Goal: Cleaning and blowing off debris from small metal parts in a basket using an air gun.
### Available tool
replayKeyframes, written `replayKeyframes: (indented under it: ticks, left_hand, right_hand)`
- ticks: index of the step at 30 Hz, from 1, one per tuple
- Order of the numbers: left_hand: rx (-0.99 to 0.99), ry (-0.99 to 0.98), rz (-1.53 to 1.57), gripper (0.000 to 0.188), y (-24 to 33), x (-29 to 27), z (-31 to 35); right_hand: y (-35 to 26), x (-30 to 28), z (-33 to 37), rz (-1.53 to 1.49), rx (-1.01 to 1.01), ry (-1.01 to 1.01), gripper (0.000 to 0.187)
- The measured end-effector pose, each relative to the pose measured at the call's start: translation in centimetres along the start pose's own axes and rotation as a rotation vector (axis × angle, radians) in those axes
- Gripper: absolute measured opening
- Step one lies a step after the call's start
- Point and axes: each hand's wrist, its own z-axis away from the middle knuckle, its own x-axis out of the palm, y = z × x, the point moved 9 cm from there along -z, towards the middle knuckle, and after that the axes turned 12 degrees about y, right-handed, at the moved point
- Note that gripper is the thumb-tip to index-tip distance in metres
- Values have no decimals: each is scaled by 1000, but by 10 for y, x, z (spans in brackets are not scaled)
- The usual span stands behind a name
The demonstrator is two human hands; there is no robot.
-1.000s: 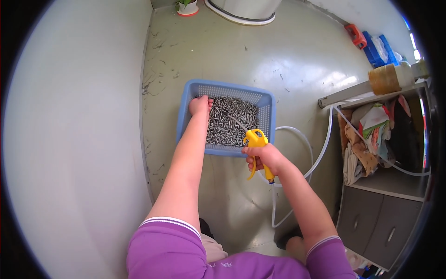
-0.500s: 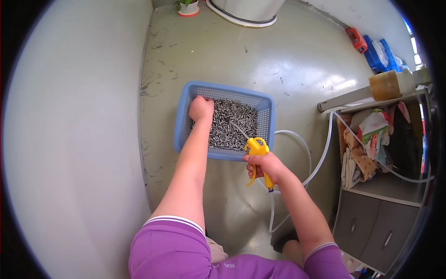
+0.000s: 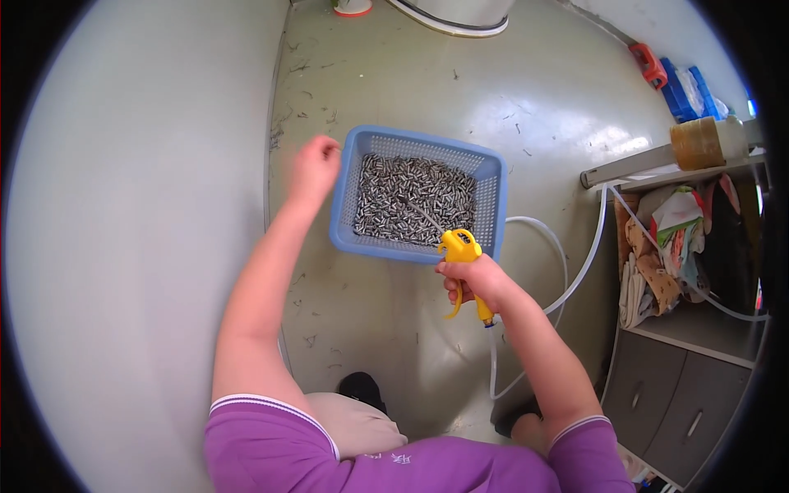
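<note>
A blue plastic basket (image 3: 352,222) with perforated sides sits on the floor in front of me. Many small shiny metal pins (image 3: 415,197) cover its bottom. My right hand (image 3: 472,279) grips a yellow air blow gun (image 3: 462,249) at the basket's near right side, its thin metal nozzle pointing in over the pins. Just outside the left rim, my left hand (image 3: 316,168) is raised with its fingers curled together. Whether something small is pinched in those fingertips is too blurred to make out.
A clear hose (image 3: 567,297) loops from the gun across the floor to a grey cabinet (image 3: 686,329) on the right, stuffed with cloths (image 3: 672,234). A pale wall (image 3: 148,230) rises close on the left. Dark shavings lie on the floor; blue bins (image 3: 686,90) stand far right.
My left hand has come out of the basket and moved up and left, past its rim. The right hand still holds the blow gun over the pins. The whole view has shifted slightly.
</note>
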Motion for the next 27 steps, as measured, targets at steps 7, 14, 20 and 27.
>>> replayKeyframes:
  ticks: [7,14,20,27]
  left_hand:
    - [176,-894,-831,27,-33,112,106]
    - [-900,-546,578,52,-77,141,121]
    - [-668,-592,708,60,-17,109,66]
    - [-374,-887,-349,20,-60,107,104]
  right_hand:
    - [11,-21,-7,155,18,92,16]
    - [21,-24,-14,280,45,104,15]
    - [20,-21,-8,174,31,87,15]
    - [21,-33,-13,275,34,141,18]
